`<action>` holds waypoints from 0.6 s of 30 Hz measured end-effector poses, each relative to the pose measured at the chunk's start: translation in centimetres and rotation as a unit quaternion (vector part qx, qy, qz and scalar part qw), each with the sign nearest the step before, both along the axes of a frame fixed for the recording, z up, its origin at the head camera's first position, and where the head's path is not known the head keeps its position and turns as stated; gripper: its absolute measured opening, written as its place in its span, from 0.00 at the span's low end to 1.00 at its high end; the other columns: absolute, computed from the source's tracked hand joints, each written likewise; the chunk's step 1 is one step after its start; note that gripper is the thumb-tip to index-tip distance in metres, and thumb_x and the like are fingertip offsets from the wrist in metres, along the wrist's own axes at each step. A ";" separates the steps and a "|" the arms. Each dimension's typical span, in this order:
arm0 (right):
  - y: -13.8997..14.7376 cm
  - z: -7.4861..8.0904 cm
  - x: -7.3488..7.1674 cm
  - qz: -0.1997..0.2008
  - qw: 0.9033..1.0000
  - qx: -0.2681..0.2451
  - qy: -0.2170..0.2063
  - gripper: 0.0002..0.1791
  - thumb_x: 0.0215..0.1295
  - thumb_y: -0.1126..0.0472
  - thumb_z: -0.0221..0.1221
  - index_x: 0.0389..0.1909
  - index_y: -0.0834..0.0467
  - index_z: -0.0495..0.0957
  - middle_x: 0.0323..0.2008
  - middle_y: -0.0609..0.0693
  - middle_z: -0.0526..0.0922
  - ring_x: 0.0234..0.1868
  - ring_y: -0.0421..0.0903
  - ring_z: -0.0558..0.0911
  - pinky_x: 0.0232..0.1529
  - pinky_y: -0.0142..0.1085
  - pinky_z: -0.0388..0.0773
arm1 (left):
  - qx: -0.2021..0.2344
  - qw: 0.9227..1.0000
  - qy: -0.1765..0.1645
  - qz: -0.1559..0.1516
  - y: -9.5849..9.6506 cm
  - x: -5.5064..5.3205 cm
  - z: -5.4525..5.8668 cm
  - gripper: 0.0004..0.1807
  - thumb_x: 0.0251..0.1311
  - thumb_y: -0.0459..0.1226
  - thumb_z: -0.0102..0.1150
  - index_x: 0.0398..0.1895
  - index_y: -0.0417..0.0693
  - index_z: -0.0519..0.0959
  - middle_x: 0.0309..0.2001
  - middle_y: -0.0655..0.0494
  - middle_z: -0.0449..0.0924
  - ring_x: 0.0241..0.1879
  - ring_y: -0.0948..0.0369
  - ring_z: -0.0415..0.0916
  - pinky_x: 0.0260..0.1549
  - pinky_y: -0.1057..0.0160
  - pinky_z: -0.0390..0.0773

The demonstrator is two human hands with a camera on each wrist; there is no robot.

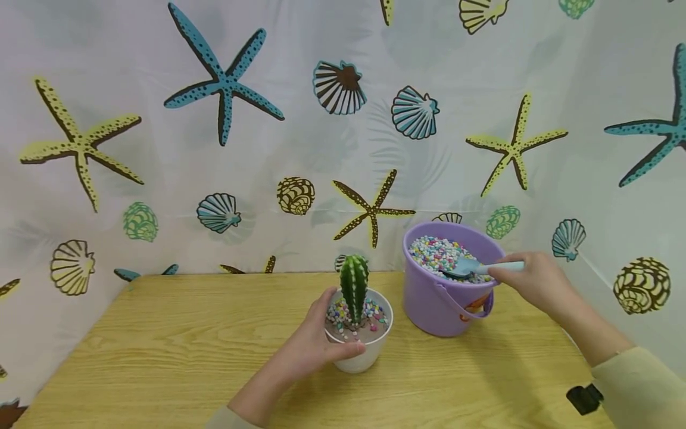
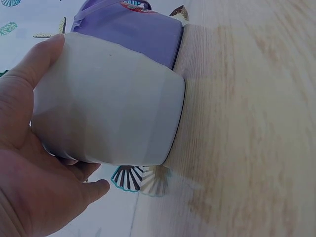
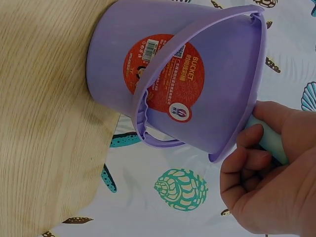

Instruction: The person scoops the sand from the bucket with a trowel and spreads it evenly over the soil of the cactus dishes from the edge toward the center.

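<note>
A green cactus (image 1: 354,289) stands upright in a white pot (image 1: 358,361), with soil and scattered coloured pebbles around its base. My left hand (image 1: 311,342) grips the pot from its left side, thumb at the near rim and fingers round the far side. Right of the pot, a purple bucket (image 1: 429,304) holds many small coloured pebbles (image 1: 436,253). My right hand (image 1: 536,280) holds a light blue shovel (image 1: 471,267) by its handle, over the bucket's right rim. The shovel's blade lies at the pebbles. In the right wrist view curled fingers (image 3: 244,168) wrap the handle.
The wooden table (image 1: 177,345) carries the pot and bucket near its back edge. A white curtain (image 1: 300,149) with starfish and shells hangs behind. The bucket's handle (image 3: 158,64) hangs down its near side. A small black object (image 1: 584,398) is by the right sleeve.
</note>
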State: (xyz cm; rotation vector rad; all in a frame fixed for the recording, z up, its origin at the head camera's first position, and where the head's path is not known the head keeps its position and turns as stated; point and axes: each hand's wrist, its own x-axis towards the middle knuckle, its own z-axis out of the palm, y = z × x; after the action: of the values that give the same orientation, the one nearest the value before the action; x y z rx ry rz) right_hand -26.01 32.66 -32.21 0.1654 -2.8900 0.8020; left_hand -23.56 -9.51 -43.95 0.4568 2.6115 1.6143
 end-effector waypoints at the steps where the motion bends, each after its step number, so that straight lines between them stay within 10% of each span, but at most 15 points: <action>1: 0.0 -0.2 0.0 -0.002 1.000 -0.004 -0.002 0.28 0.79 0.43 0.66 0.57 0.65 0.90 0.57 0.65 0.89 0.50 0.58 0.84 0.40 0.43 0.78 | 0.000 1.000 -0.001 -0.001 0.0 0.0 0.0 0.72 0.51 0.51 0.89 0.91 0.46 0.49 0.85 0.33 0.53 0.80 0.33 0.59 0.77 0.30 0.59; 18: -0.7 0.0 -0.3 0.006 1.000 0.001 0.021 0.26 0.80 0.42 0.65 0.58 0.61 0.90 0.52 0.58 0.92 0.55 0.59 0.85 0.42 0.44 0.77 | -0.001 1.000 -0.005 0.001 0.0 -0.1 0.0 0.72 0.51 0.52 0.89 0.91 0.48 0.49 0.85 0.34 0.53 0.80 0.33 0.60 0.77 0.30 0.60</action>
State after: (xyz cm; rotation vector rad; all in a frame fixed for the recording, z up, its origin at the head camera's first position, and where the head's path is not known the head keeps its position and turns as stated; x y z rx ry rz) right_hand -26.35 31.95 -32.20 0.1990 -2.8532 0.7874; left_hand -23.66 -9.49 -43.93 0.4446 2.6065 1.6095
